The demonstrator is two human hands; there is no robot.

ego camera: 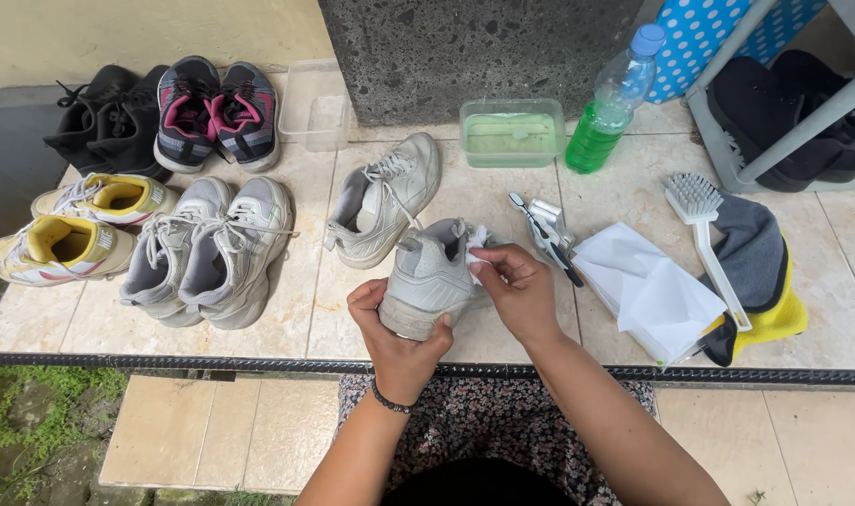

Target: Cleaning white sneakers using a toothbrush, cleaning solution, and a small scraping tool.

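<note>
The grey shoe [434, 276] should be kept steady by the left hand [399, 333] gripping its heel while the white tissue [477, 245], pinched in the right hand [518, 290], is pressed firmly along the collar.

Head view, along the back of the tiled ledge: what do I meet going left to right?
Black shoes → pink-lined grey sneakers → clear empty tub → tub of green liquid → bottle of green liquid.
</note>
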